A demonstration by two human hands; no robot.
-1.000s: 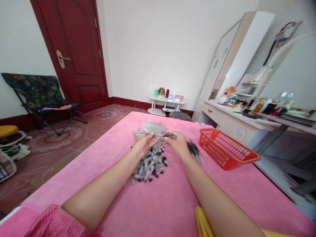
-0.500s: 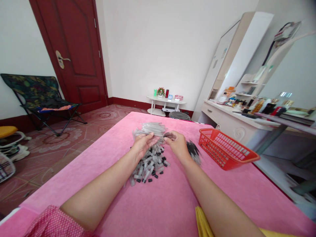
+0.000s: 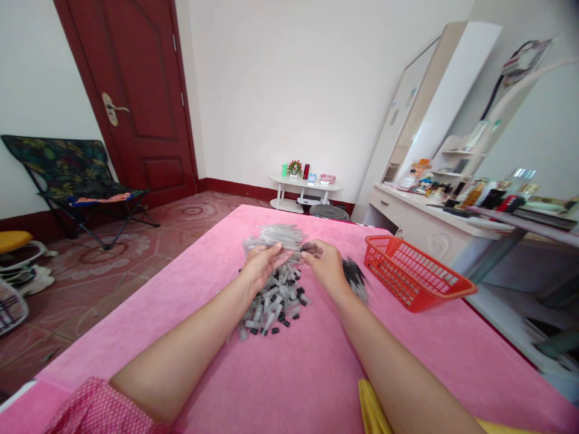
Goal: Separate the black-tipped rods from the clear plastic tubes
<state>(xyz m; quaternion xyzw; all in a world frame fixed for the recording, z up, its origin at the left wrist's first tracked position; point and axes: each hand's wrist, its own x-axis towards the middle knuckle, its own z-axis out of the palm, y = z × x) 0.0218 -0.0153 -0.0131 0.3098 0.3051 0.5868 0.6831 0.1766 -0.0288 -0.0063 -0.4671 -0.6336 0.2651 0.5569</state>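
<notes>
Above a pile of translucent plastic tubes (image 3: 280, 231), my left hand (image 3: 262, 265) is closed in a loose pinch, thumb on top and fingers pointing right. Any piece in it blends with the tubes behind and cannot be made out. Just to its right, my right hand (image 3: 326, 264) pinches a small dark piece (image 3: 304, 249) between thumb and fingertips. Under and in front of the left hand lie many short clear caps (image 3: 271, 307) mixed with small black plugs (image 3: 275, 330). Right of my right wrist is a bundle of thin black-and-clear sticks (image 3: 355, 277).
A red plastic basket (image 3: 416, 274) stands at the right on the pink cloth (image 3: 271, 386) covering the table. Yellow fabric (image 3: 371, 407) lies under my right forearm. A dressing table (image 3: 407, 208) with bottles is beyond the right edge; a folding chair (image 3: 85, 169) is at left.
</notes>
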